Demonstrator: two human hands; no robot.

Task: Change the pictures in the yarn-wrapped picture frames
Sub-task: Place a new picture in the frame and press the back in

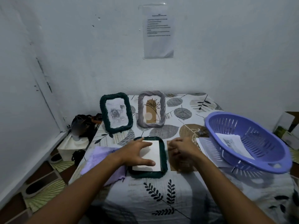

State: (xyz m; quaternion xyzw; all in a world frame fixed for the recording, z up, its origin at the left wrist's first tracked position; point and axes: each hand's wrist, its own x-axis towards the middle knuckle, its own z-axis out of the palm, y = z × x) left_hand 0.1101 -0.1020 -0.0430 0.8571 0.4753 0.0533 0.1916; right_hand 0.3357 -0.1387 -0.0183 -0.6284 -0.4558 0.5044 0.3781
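A dark green yarn-wrapped frame (pixel 163 160) lies face down on the table, with a white sheet (pixel 153 152) resting in its back. My left hand (pixel 137 151) lies spread on that sheet, fingers apart. My right hand (pixel 181 147) hovers over a brown backing board (pixel 174 165) just right of the frame, fingers curled; whether it grips the board is unclear. Two more frames stand upright at the back: a dark green one (pixel 115 112) with a grey rose picture, and a grey one (pixel 151 109) with a brown plant drawing.
A purple plastic basket (pixel 249 143) sits tilted at the right, holding printed pictures (pixel 233 141). More sheets (pixel 205 146) lie under its left rim. A lilac cloth (pixel 97 157) lies left of the flat frame. The leaf-patterned tablecloth (pixel 161 199) covers the table; walls stand behind and left.
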